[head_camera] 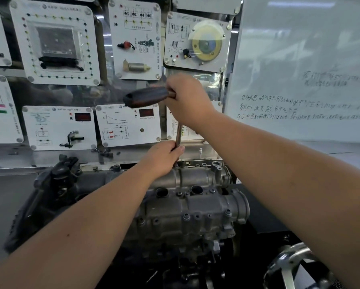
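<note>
A grey metal engine head [195, 209] sits on a stand in the middle of the head view. A ratchet wrench stands upright over its far edge: a thin metal extension shaft [178, 134] runs down to a bolt, and a dark handle [146, 97] sticks out to the left at the top. My right hand [187, 99] grips the wrench at its head, where handle and shaft meet. My left hand [164, 157] is curled around the lower end of the shaft, just above the engine. The socket and bolt are hidden behind my left hand.
A training board with white instrument panels [56, 42] stands behind the engine. To the right is a whiteboard [300, 80] with handwriting. Loose bolts [104, 152] lie on the metal ledge. A chrome handwheel [291, 265] is at the lower right. Dark engine parts [56, 184] sit left.
</note>
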A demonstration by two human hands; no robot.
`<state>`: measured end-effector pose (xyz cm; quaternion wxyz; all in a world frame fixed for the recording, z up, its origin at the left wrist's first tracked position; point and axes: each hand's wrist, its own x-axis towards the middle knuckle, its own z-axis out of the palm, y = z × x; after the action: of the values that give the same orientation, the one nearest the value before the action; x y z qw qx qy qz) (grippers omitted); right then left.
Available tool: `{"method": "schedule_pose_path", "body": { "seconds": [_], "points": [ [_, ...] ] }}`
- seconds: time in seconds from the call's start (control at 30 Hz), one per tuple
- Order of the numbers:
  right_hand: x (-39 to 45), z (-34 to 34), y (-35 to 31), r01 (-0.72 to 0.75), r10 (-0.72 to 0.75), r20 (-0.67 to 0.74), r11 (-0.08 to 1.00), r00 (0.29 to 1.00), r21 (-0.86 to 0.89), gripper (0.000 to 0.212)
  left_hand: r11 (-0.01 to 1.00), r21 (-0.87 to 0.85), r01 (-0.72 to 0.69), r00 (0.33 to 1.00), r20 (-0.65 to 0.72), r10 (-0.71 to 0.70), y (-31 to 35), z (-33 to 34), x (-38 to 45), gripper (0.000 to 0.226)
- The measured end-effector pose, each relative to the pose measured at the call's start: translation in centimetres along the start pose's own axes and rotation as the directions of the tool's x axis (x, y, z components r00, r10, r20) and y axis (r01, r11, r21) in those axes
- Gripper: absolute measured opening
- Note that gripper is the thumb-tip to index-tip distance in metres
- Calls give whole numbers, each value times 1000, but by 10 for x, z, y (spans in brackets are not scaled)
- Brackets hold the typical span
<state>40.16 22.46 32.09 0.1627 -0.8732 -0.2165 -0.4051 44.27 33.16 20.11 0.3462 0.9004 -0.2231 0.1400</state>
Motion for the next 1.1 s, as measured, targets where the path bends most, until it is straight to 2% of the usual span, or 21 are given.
{"method": "schedule_pose_path", "body": {
  "seconds": [0.13,0.23,0.33,0.4,0.47,0.57,0.73,0.8,0.83,0.87,0.93,1.0,1.03,1.07,1.1],
  "points": [
    [-6,-7,3,71,-70,-47,997,996,18,19,1000,18,2,1000,-17,-1,4,-4,0,36],
    [-4,-18,-1,92,-84,-128,994,988,56,33,999,-51,-14,997,-71,10,16,-12,-2,35],
    [-8,-35,-7,86,-64,-183,990,981,116,30,965,-260,-31,993,-119,-1,26,-17,-9,32],
    [-12,-42,-7,91,-61,-183,983,981,160,33,889,-457,-7,996,-82,-34,30,-19,-15,36],
    [-20,-48,-10,38,-13,-151,985,988,166,44,831,-556,6,999,-35,-30,32,-20,-23,41],
    [-36,-59,-13,-6,23,-118,990,993,142,48,801,-597,46,998,-7,-63,34,-21,-35,45],
    [-64,-75,-16,-20,14,146,999,989,41,53,801,-583,136,988,19,-154,25,-18,-56,48],
    [-73,-81,-20,-45,13,252,992,968,121,50,805,-570,166,984,37,-177,22,-15,-65,51],
    [-78,-83,-21,-121,39,295,957,955,264,46,809,-561,174,982,40,-183,21,-15,-69,54],
    [-81,-86,-23,-249,96,338,859,936,447,44,810,-560,176,982,41,-186,19,-14,-72,59],
    [-86,-90,-27,-491,233,437,525,868,695,37,807,-566,168,983,35,-179,17,-15,-76,62],
    [-88,-92,-31,-630,316,555,233,769,741,31,824,-546,149,986,19,-165,16,-17,-80,59],
    [-89,-93,-35,-677,307,624,103,719,729,31,841,-523,139,987,5,-160,16,-19,-81,58],
    [-92,-93,-38,-711,287,679,9,675,703,35,863,-489,131,988,-7,-154,16,-21,-81,56],
    [-95,-92,-40,-734,277,713,-37,644,678,36,886,-447,124,989,-14,-146,16,-22,-82,54]
  ]
}}
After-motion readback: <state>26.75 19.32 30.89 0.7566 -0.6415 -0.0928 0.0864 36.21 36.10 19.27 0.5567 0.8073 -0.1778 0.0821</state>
